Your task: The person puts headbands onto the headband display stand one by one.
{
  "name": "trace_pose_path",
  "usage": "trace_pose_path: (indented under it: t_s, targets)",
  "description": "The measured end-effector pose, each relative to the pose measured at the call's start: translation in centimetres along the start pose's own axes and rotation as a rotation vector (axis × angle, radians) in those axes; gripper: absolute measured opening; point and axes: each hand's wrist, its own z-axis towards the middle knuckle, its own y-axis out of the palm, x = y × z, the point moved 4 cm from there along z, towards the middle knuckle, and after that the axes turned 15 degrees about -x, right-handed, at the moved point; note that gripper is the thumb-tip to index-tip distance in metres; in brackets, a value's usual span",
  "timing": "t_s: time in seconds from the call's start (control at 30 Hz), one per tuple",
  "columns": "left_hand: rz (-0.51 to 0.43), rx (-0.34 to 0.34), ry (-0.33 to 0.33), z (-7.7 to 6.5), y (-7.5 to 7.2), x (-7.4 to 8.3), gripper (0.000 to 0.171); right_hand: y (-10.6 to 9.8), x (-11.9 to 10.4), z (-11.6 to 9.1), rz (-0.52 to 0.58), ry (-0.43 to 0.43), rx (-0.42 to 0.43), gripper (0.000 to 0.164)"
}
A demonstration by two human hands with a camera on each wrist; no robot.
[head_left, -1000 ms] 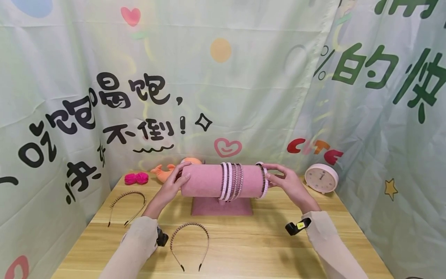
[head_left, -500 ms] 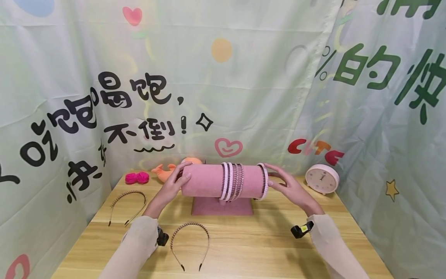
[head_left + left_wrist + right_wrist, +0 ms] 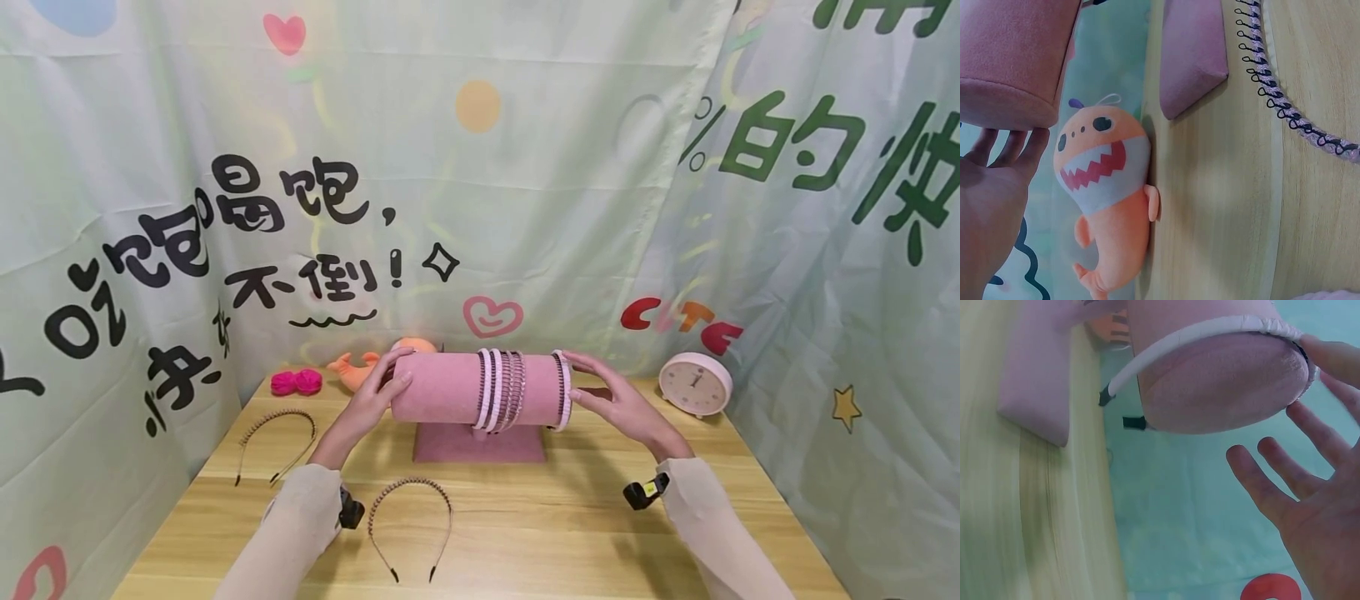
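Observation:
A pink headband stand (image 3: 442,387) carries a padded bar across its base. My left hand (image 3: 367,400) holds the bar's left end, thumb in front and fingers behind; in the left wrist view its fingertips reach that end, partly hidden by it. Around the bar's middle sit several white, dark and metallic headbands (image 3: 499,392). Another headband, white and dark (image 3: 564,392), hangs near the bar's right end. My right hand (image 3: 630,404) touches this headband with outstretched fingers. In the right wrist view, its lower fingers (image 3: 1257,484) spread clear of the bar and the headband's dark-tipped ends point down.
Two beaded headbands lie on the wooden table (image 3: 540,533), one near the front (image 3: 408,483) and one at left (image 3: 273,414). An orange plush shark (image 3: 1113,169) lies behind the stand. A pink bow (image 3: 296,382) and a round clock (image 3: 696,384) stand near the back curtain.
The headband at the right end has slid slightly left along the bar, with my right hand following it. My right fingers loosened and shifted against it. My left hand stays in place.

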Motion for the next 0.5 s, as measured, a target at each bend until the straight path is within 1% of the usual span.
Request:
trace_pose_path:
  t_s: [0.17, 0.33, 0.5]
  targets:
    - [-0.012, 0.006, -0.006, 0.0, 0.0, 0.1, 0.052, 0.0, 0.1, 0.0, -0.064, 0.012, 0.008, 0.053]
    - [-0.012, 0.012, -0.018, -0.1, 0.0, 0.2, 0.049, -0.1, 0.2, 0.4, -0.082, 0.022, 0.03, 0.05]
    - [-0.018, 0.012, -0.014, -0.1, 0.0, 0.0, 0.051, 0.2, 0.0, 1.0, -0.102, 0.006, 0.036, 0.048]
